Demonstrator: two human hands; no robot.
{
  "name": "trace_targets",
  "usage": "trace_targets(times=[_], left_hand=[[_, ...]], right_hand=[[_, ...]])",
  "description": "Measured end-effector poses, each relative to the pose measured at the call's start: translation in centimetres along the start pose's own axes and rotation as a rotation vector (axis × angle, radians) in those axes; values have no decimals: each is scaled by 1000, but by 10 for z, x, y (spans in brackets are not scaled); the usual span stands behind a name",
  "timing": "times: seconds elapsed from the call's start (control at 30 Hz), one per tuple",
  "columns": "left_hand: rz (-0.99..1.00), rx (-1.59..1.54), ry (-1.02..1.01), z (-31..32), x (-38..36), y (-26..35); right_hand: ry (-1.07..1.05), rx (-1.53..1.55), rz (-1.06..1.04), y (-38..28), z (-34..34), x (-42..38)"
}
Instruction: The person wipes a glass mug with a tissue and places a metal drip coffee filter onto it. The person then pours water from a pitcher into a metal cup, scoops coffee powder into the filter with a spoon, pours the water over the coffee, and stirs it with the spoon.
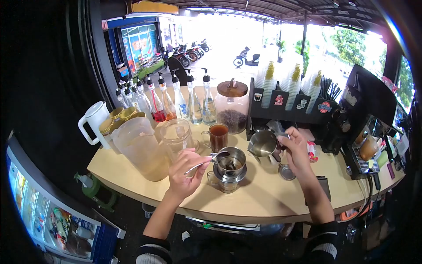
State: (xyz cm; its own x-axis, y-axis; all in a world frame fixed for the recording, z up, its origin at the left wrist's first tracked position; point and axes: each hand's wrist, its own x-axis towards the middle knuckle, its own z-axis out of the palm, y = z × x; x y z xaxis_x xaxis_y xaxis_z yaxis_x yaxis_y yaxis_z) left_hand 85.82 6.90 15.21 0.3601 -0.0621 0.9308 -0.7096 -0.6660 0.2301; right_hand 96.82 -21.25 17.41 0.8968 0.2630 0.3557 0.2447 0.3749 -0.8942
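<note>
My left hand is closed around a metal spoon, whose bowl reaches the rim of a metal drip coffee filter. The filter sits on top of a clear glass mug and has dark stuff inside. In my right hand is a stainless steel pitcher, gripped by its handle and tilted toward the filter, apart from it. Behind the filter stands a glass mug of brown drink. A small round metal lid lies below the pitcher.
At the left stand a large plastic pitcher, a glass jar and a white jug. Pump bottles line the back beside a lidded jar. A black cup rack and an espresso machine occupy the right.
</note>
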Motion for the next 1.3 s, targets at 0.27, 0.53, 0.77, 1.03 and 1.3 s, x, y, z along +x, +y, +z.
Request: trace_targets(times=[0.27, 0.53, 0.77, 1.03, 1.3], left_hand=[[82, 92, -97, 18, 8, 6], [153, 126, -142, 35, 6, 4], [133, 151, -106, 45, 0, 4], [91, 204, -124, 59, 0, 6], [40, 175, -174, 62, 4, 25]], right_hand=[[194, 170, 150, 73, -29, -37], [234, 271, 166, 140, -28, -32], [118, 71, 42, 167, -39, -29], [107, -415, 74, 155, -40, -31], [33, -594, -432, 86, -5, -53]])
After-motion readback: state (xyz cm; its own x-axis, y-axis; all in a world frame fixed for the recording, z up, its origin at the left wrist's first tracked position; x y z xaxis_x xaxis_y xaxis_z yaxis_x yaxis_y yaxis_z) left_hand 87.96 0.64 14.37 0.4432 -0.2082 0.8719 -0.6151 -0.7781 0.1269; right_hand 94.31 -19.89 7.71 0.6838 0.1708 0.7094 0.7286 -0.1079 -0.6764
